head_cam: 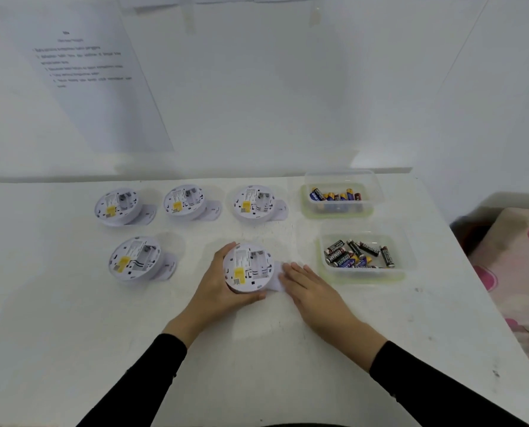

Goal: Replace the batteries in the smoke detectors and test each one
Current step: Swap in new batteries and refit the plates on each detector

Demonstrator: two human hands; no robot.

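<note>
— Where's the grip?
— On the left. The left hand (218, 282) curls its fingers and thumb round the rim of the near smoke detector (247, 268). The detector is held back side up and tilted, with its yellow label and battery bay showing. I can't tell whether the bay holds cells.

— And the other hand?
— The right hand (309, 285) lies flat with straight fingers, holding nothing. Its fingertips rest on the white cover plate (275, 280), which touches that detector's right side.

— Where is this?
— In the front row of the white table (72, 318), near the middle. The front left detector (135, 257) lies to its left. Behind are the back left detector (118, 206), the back middle detector (184, 201) and the back right detector (254, 203). All 4 lie back side up, each with a white plate at its right.

— Batteries?
— There are 2 clear tubs on the right. The far tub (337, 211) holds the blue and gold batteries (337, 195). The near tub (365, 274) holds the mostly black batteries (358, 255), and it sits near the right hand without touching it.

— Anything else?
— A printed sheet (93, 78) hangs on the wall, its text too blurred to read. Pink-spotted fabric (516, 257) lies past the table's right edge.
</note>
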